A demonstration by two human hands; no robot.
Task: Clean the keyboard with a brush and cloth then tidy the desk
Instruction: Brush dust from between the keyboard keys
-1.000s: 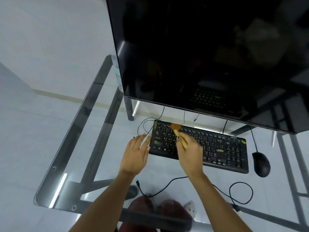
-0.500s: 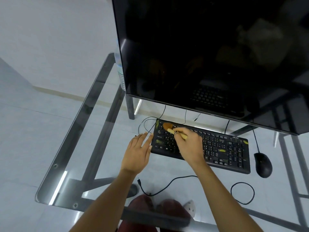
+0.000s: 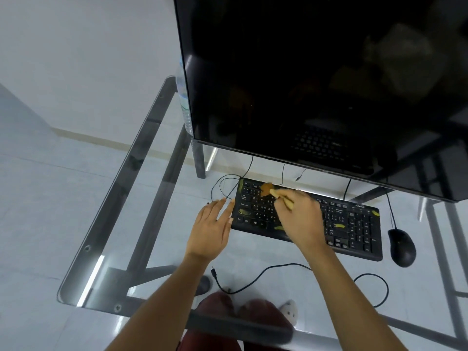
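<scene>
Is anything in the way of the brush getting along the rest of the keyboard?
Nothing visible blocks it. The brush in the right hand works the keyboard's far left corner; only small yellow scraps lie on the keys.

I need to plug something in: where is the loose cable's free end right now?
In the head view, the cable's plug end lies on the glass desk near its front edge, just below the left hand, in front of the keyboard.

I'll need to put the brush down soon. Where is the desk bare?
Bare glass lies left of the keyboard, out to the glass desk edge beyond the left hand. Crowded: loose cable in front, mouse to the right.
</scene>
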